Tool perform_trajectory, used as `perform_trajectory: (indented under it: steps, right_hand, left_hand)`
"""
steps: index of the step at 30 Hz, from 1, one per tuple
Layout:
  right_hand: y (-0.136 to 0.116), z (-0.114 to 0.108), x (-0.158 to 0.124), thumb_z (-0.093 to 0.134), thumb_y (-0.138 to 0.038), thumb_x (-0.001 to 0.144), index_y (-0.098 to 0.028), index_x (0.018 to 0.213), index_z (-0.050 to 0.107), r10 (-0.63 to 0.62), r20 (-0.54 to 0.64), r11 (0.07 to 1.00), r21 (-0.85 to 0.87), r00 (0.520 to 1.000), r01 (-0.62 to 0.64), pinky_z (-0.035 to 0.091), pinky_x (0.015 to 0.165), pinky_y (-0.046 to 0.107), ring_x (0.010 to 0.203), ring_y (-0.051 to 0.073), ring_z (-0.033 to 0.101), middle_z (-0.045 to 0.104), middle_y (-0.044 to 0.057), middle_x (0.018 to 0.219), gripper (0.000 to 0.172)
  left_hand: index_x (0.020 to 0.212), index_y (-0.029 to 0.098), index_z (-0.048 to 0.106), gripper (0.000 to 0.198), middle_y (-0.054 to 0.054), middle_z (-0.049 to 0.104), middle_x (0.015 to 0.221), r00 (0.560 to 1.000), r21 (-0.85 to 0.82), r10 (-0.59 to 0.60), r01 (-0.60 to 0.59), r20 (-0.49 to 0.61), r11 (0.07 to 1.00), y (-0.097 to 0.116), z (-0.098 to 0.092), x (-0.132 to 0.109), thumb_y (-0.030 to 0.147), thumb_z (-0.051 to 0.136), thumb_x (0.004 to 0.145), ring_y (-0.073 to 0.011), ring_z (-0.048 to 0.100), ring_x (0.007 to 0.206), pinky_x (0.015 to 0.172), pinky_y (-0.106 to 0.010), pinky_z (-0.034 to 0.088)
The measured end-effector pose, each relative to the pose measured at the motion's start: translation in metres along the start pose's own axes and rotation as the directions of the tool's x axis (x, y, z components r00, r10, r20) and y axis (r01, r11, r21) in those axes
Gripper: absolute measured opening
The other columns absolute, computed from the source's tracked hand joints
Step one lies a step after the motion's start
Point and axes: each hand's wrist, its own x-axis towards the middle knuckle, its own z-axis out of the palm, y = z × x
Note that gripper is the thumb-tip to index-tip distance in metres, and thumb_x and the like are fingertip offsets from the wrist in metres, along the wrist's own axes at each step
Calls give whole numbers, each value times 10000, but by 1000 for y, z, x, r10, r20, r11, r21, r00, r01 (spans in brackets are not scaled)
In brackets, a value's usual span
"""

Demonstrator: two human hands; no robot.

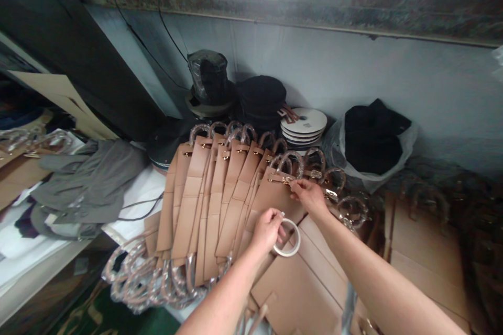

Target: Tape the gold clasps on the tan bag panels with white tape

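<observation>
My left hand (268, 230) is closed on a white roll of tape (290, 243), held just above a fanned pile of tan leather bag panels (220, 199). My right hand (310, 194) pinches the gold metal clasp (283, 180) at the top of the nearest tan panel (275, 196). Each panel carries a plastic-wrapped curved handle (291, 159). More wrapped handles (149, 277) stick out at the lower left of the pile.
Grey cloth (94, 183) lies at the left on a white surface. Black spools (261, 97), a stack of white discs (303, 124) and a plastic bag of black material (371, 141) stand against the wall. More tan panels (428, 251) lie at the right.
</observation>
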Motion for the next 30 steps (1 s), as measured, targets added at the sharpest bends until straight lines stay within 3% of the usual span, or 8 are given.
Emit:
perform_trajectory:
  steps: [6,13,18,23,26,30]
  right_hand:
    - [1,5,0,772,-486,706,-159,897,688,2,-69,1000,22,998,0,495,532,272,556,165,659,724,56,766,389]
    - [3,5,-7,675,-560,787,-144,858,725,22,-28,996,85,999,-19,546,636,303,638,200,701,763,109,820,425]
    - [0,9,-3,650,-599,805,-183,787,758,-89,-108,957,-284,990,55,479,603,306,631,234,686,745,74,681,430]
    - [-11,19,-6,592,-476,884,-254,856,795,-287,-145,673,-734,947,92,423,611,312,677,242,683,761,93,742,302]
    - [-12,25,-10,560,-406,914,-274,988,792,-306,-140,588,-805,942,72,409,612,313,699,240,692,776,108,820,278]
    - [-15,25,-12,506,-352,951,-279,1027,779,-322,-65,592,-792,945,147,417,632,308,745,236,701,783,105,892,293]
  left_hand:
    - [830,194,562,351,65,542,462,1000,-3,6,-6,0,1000,0,0,1,542,597,853,-90,441,315,331,-182,292]
    - [848,184,583,406,61,552,466,1000,1,7,-7,0,1000,1,-1,-1,590,607,845,-77,432,314,344,-173,288]
    - [845,184,592,360,50,572,471,1000,6,5,-5,3,1000,-3,-2,1,543,604,862,-79,430,310,341,-177,278]
    - [862,181,600,310,55,567,473,1000,1,11,-11,-3,1000,-6,-3,2,491,594,869,-85,443,327,347,-181,289]
    - [869,181,600,302,58,558,469,1000,-4,18,-17,2,1000,-5,-2,2,483,600,858,-94,445,339,346,-186,295]
    - [844,179,591,369,55,556,466,1000,-3,21,-21,4,1000,-3,-2,0,547,619,837,-88,435,332,352,-183,277]
